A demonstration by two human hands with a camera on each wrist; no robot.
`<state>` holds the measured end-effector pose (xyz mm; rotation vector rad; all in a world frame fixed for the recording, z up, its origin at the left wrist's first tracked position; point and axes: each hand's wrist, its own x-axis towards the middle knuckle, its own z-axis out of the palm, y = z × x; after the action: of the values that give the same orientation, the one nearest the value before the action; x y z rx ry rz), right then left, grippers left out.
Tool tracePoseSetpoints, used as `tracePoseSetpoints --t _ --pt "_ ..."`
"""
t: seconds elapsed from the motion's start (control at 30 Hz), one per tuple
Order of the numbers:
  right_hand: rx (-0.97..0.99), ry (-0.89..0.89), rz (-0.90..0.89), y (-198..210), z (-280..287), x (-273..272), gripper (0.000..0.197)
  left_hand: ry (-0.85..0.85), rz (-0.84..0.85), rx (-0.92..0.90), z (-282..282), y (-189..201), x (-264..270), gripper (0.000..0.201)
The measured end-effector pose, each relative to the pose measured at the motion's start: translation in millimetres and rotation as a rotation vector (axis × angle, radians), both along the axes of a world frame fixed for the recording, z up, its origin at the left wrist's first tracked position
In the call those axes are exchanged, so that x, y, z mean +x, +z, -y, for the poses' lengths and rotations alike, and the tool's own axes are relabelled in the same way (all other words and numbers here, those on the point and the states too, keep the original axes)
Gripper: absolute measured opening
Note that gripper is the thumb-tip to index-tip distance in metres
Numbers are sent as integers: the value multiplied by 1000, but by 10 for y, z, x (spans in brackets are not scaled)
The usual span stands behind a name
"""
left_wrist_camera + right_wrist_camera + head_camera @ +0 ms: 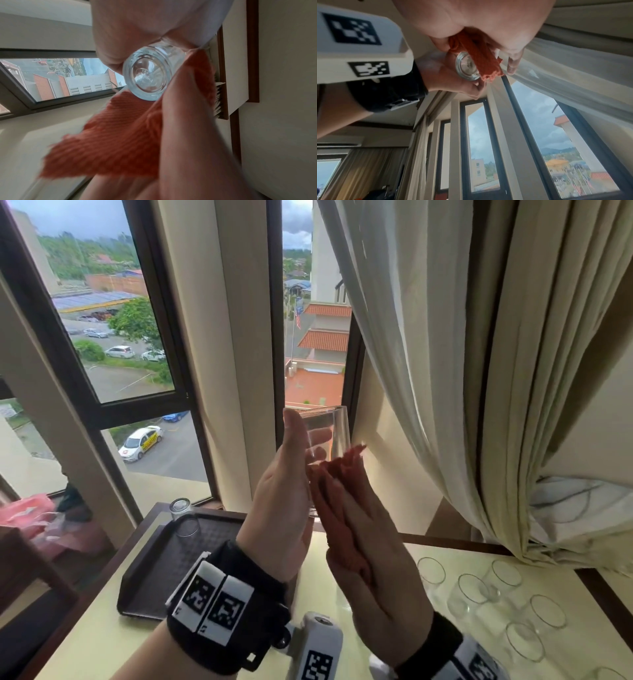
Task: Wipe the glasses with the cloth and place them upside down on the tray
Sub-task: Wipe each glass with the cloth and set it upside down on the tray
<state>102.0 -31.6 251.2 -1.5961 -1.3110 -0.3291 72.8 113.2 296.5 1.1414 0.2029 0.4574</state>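
Observation:
My left hand grips a clear glass and holds it up in front of the window, mouth upward. Seen from below, its thick base faces the left wrist camera. My right hand pinches a folded orange cloth and presses it against the glass's right side. The cloth lies across the glass base in the right wrist view. Below on the table sits a dark brown tray, with one glass upside down at its far corner.
Several clear glasses stand upright on the pale table at the right. Cream curtains hang close on the right. The window frame is straight ahead. A pink bag lies at the left by the sill.

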Motion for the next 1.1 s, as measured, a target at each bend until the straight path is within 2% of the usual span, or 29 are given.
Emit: tracePoseSetpoints --t 0.1,0.2,0.27,0.43,0.5,0.57,0.6,0.67,0.73,0.8,0.87,0.97,1.03,1.1 --pt "54 33 -159 -112 21 27 64 39 0 33 12 8 5 77" --pt "140 -7 -463 64 9 116 65 18 32 14 118 27 7 77" --pt "191 6 -516 231 -16 168 61 -23 63 31 192 52 2 75" --pt "160 97 -187 426 -58 59 65 13 133 28 218 90 10 86" --pt "108 80 -82 297 -42 14 62 8 117 2 149 108 -2 92" --pt "95 79 -79 75 6 29 62 23 84 6 87 106 -9 91" --pt "94 80 -133 -29 23 44 64 27 72 6 70 93 -4 88" --pt "115 61 -358 -121 18 73 67 34 65 -28 84 57 6 86" --pt "164 48 -558 -79 3 121 63 7 58 -42 160 76 13 85" --pt "199 45 -646 46 -12 196 59 -31 63 -20 250 92 5 80" --pt "209 53 -613 226 -44 230 57 -25 85 -10 309 115 -3 75" --pt "167 93 -366 361 -45 159 62 -5 111 -8 316 135 -11 90" --pt "101 90 -165 330 -12 90 62 -28 115 -2 266 141 -20 95" --pt "53 58 -54 174 32 65 63 -33 68 0 175 140 -20 102"
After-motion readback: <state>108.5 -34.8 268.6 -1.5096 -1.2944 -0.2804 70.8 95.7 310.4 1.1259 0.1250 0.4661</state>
